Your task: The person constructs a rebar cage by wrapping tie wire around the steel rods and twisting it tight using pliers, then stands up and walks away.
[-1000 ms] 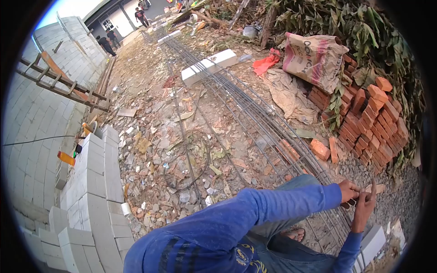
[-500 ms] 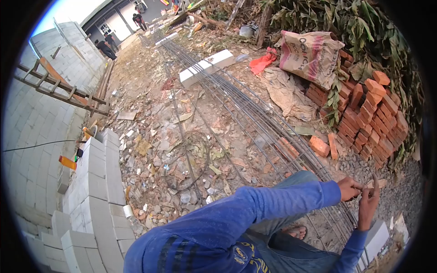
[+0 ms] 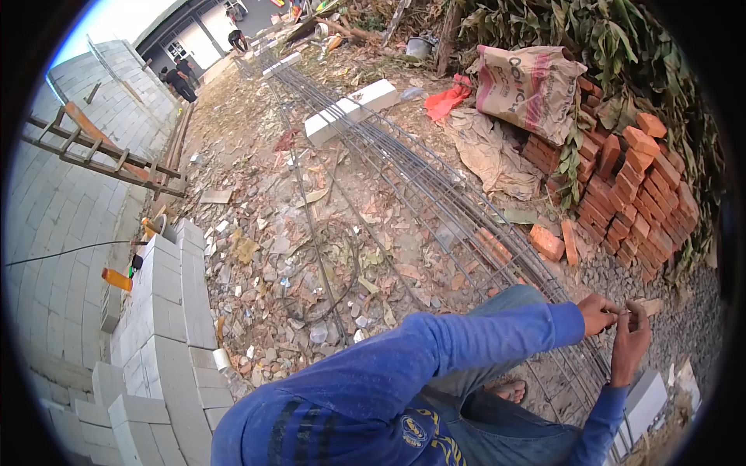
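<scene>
My left hand [image 3: 597, 314] reaches out in a blue sleeve, fingers pinched. My right hand [image 3: 630, 346] is beside it, its fingertips closed and meeting those of the left. Whatever lies between them is too small to make out. Below and beside both hands runs a long bundle of steel rebar [image 3: 474, 219], with its near end passing under my arms. A white block [image 3: 643, 405] lies by my right wrist. Another white block [image 3: 373, 99] supports the bars farther off.
A stack of red bricks [image 3: 633, 206] stands at right with a printed sack [image 3: 528, 89] beside it. Rubble covers the ground. At left are a grey block wall [image 3: 167, 303], a wooden ladder [image 3: 101, 151] and an orange-handled tool [image 3: 116, 279]. Several people [image 3: 237, 39] are far back.
The raised index finger of my right hand has curled down, and its fingertips now meet my left hand's. The view has shifted slightly.
</scene>
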`<action>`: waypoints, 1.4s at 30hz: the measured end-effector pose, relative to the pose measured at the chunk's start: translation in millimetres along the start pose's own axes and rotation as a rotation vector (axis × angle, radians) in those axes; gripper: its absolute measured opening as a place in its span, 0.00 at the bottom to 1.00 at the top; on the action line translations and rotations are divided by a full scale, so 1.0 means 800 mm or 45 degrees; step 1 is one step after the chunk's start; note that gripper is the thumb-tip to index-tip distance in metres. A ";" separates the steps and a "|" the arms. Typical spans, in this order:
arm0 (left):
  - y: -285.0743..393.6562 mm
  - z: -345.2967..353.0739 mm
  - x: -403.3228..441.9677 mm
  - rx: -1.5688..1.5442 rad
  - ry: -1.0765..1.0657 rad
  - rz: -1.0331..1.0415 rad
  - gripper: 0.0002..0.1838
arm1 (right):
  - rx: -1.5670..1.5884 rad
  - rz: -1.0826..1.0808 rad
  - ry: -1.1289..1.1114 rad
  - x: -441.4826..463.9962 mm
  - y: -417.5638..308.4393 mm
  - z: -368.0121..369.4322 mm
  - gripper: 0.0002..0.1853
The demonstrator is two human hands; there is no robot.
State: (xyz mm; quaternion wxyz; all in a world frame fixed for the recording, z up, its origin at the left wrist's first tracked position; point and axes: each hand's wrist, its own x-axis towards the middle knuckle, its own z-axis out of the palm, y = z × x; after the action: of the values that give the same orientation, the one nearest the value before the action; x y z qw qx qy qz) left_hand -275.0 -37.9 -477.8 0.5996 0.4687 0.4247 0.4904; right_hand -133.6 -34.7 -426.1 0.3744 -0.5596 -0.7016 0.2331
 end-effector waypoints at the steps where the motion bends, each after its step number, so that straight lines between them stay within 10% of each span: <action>1: 0.001 0.000 -0.001 -0.012 -0.003 0.008 0.13 | 0.056 0.009 0.001 -0.002 -0.007 -0.002 0.22; 9: 0.001 0.005 -0.001 -0.027 0.112 0.083 0.10 | 0.571 0.166 0.125 -0.010 -0.028 0.006 0.32; 42: 0.016 0.007 -0.020 0.267 0.086 0.218 0.14 | 0.183 -0.059 0.184 0.001 0.007 0.009 0.18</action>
State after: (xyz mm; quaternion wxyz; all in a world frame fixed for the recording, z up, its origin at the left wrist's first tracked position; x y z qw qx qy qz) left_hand -274.8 -53.5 -463.1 0.4886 0.5465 0.4519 0.5083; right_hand -136.2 -32.2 -434.6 0.4685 -0.5304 -0.6669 0.2332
